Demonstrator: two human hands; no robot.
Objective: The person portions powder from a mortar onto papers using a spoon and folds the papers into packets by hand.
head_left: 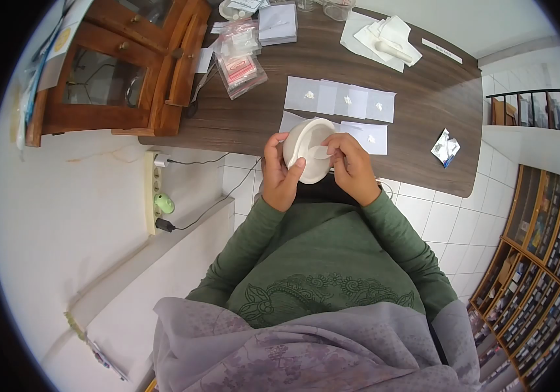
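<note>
A white bowl [291,151], like a mortar, is tilted over the table's front edge. My left hand [282,171] is wrapped round its left side, with the thumb on the rim. My right hand [353,164] pinches a small pale, translucent piece [321,152] inside the bowl's mouth. Behind the bowl, small heaps of white powder [309,95] lie on several white paper squares [329,98]. One more square with powder [371,139] lies just right of the bowl, and another is partly hidden behind it.
A white pestle [393,50] rests on tissues at the back right. A foil packet [446,149] lies on the right of the table [417,163]. Plastic bags [240,62] and a paper stack [278,25] are at the back left, beside a wooden cabinet [107,117].
</note>
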